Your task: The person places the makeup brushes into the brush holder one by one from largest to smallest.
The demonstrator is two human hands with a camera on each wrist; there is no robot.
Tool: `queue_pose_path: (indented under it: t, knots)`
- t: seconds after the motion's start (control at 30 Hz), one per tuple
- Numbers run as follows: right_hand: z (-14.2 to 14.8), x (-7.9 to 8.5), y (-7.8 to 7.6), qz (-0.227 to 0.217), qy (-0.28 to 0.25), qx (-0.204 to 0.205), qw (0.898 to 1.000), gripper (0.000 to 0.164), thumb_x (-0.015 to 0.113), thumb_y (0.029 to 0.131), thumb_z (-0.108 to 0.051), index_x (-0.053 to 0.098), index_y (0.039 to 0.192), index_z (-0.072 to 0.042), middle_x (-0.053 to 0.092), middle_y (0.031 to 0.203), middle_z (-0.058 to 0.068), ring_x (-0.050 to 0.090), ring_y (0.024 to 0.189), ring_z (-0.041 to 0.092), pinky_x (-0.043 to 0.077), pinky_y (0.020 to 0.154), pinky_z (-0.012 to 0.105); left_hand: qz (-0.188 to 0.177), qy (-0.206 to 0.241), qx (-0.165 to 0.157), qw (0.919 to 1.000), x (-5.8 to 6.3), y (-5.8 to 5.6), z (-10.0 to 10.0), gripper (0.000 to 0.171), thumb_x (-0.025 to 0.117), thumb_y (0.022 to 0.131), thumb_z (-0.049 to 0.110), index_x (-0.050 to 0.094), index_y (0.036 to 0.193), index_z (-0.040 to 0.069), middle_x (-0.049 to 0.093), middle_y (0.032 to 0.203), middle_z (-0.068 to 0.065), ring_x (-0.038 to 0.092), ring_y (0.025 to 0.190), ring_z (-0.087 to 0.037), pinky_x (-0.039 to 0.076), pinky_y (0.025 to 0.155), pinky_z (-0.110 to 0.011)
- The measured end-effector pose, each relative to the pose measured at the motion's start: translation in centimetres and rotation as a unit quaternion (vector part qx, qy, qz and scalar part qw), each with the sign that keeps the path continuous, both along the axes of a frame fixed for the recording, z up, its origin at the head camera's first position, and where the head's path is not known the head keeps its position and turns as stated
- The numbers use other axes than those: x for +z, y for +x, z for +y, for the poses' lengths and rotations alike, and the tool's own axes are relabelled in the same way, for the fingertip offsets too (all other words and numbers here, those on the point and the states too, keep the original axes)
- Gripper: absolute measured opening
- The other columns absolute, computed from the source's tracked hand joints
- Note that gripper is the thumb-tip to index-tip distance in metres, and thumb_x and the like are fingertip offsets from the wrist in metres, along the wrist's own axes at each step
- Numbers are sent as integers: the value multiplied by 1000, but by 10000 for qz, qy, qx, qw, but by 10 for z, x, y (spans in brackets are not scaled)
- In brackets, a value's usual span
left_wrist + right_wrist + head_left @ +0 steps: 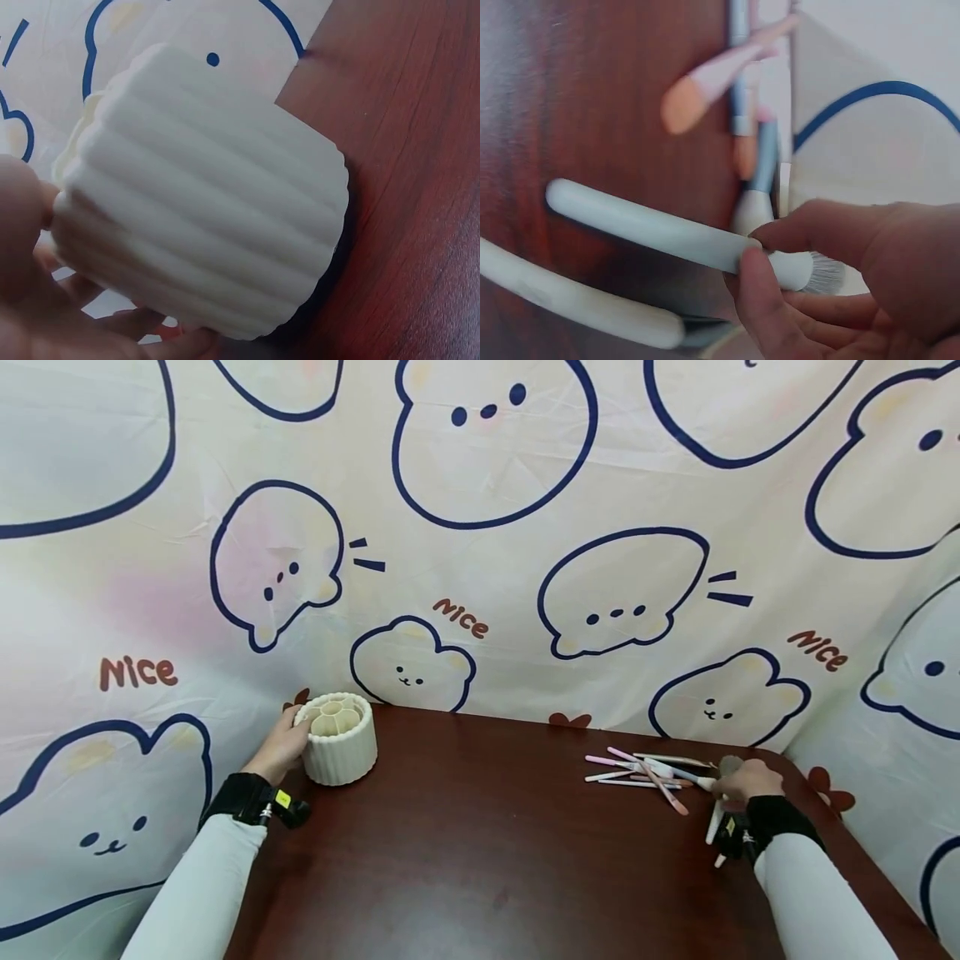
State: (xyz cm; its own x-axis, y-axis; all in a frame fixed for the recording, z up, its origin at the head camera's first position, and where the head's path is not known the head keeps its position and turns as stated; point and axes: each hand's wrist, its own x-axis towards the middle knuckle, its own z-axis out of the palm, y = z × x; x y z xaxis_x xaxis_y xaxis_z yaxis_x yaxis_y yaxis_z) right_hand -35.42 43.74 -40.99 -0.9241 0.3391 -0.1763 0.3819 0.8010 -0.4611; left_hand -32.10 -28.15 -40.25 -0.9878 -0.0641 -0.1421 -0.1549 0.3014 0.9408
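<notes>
Left hand (281, 747): grip clamped on the ribbed white holder (341, 762), thumb at the rim, fingers along the outer wall. Holder is upright at the far left corner of the bench (495, 843); petal-shaped dividers (334, 717) show inside.

Right hand (752, 779): grip clamped on the pale-handled brush (652, 229), thumb and fingers pinching near the bristle end. Grey bristles (826, 274) stick out past the fingers. That's at the far right of the bench, well apart from the holder.

Second pale handle (577, 304) lies near the held brush. Brush pile (662, 768) lies just beside the right hand, crossed and overlapping; pink brush (663, 793) with orange bristles on top. Printed cloth (510, 577) behind.
</notes>
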Motion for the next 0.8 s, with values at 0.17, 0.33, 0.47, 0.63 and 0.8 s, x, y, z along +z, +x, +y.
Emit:
queue_pose_path:
  t: [0.17,0.33,0.47,0.63,0.8]
  knots:
    - [4,28,10,117,-579,182,9981,60,67,92,-22,46,118,27,63,91,32,69,74,32,57,66,40,294,-263,-40,9992,1,-1,3,63,20,111,29,-2,164,4,1,168,-28,13,152,-47,26,118,-64]
    - [3,57,26,597,-426,676,9950,46,58,97,-30,69,91,14,70,71,11,64,70,25,47,61,34,300,-416,-58,9987,-1,-3,16,61,19,111,28,2,164,4,4,168,-28,12,153,-46,21,120,-62]
    - [-12,77,35,1139,-512,1036,9867,46,56,101,-31,72,89,11,71,72,7,65,68,22,51,61,32,201,-215,-22,9996,-5,-5,32,58,20,111,25,7,163,3,8,167,-27,16,152,-44,23,120,-61]
    - [-40,101,42,1701,-799,1237,9744,49,57,102,-34,67,106,14,72,78,11,66,65,17,55,58,30,262,49,48,9996,-8,-8,58,49,23,110,18,17,154,-2,15,164,-27,19,151,-41,23,121,-58]
    - [-70,120,51,2087,-1034,1201,9651,55,56,103,-39,61,121,12,72,88,12,68,69,11,56,60,27,293,121,-149,9994,-10,-7,91,42,26,109,15,24,147,-3,22,160,-26,20,150,-39,23,121,-56]
